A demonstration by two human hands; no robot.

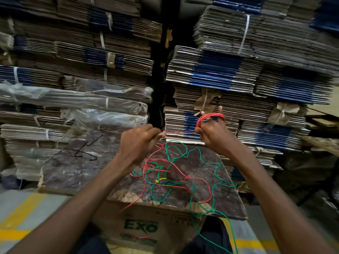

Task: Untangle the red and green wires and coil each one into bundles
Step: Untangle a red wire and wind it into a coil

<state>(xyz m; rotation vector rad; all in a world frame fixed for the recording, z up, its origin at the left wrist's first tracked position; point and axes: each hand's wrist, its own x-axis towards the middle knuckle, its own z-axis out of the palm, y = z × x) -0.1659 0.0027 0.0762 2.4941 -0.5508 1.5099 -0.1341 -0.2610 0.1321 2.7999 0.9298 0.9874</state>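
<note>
A red wire (180,133) runs taut between my two hands. My left hand (139,142) pinches it at the fingertips. My right hand (213,133) is raised with several red loops wound around its spread fingers, forming a small red coil (211,116). Below the hands, the loose part of the red wire lies tangled with a green wire (201,158) on a dark worn board (77,171). One green end hangs over the board's front edge toward the floor. A short yellow piece (161,180) sits in the tangle.
The board rests on a cardboard box (141,230) printed with green letters. Tall stacks of tied flat cardboard (229,74) rise right behind the board. A thin black wire (86,149) lies at the board's far left. Grey floor with yellow stripes (23,208) shows below.
</note>
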